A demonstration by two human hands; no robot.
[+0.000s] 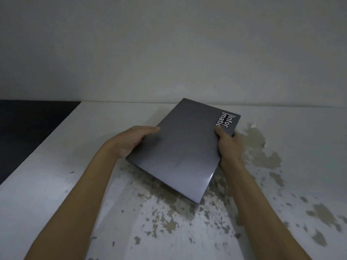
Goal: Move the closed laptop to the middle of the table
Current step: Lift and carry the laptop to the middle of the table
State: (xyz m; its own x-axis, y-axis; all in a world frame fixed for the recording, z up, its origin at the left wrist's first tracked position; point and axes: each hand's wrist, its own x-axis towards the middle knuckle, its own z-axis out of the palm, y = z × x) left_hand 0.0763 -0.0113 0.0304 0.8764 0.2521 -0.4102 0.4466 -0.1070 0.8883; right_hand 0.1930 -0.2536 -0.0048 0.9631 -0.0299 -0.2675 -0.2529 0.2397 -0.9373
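The closed laptop (pixel 185 147) is a flat grey slab with a glossy lid, white lettering on a sticker near its far right corner. It sits skewed over the white worktop (pixel 75 184), near the back wall, above patches of peeled paint. The left hand (pixel 131 141) clasps its left edge, the right hand (pixel 228 142) its right edge, thumb on the lid.

The closed grey rectangular laptop (pixel 183 147) sits skewed over the white, paint-chipped surface (pixel 75 184), its far corner near the pale wall (pixel 169 44) behind; the left hand (pixel 131 142) grips its left edge, the right hand (pixel 228 145) its right edge
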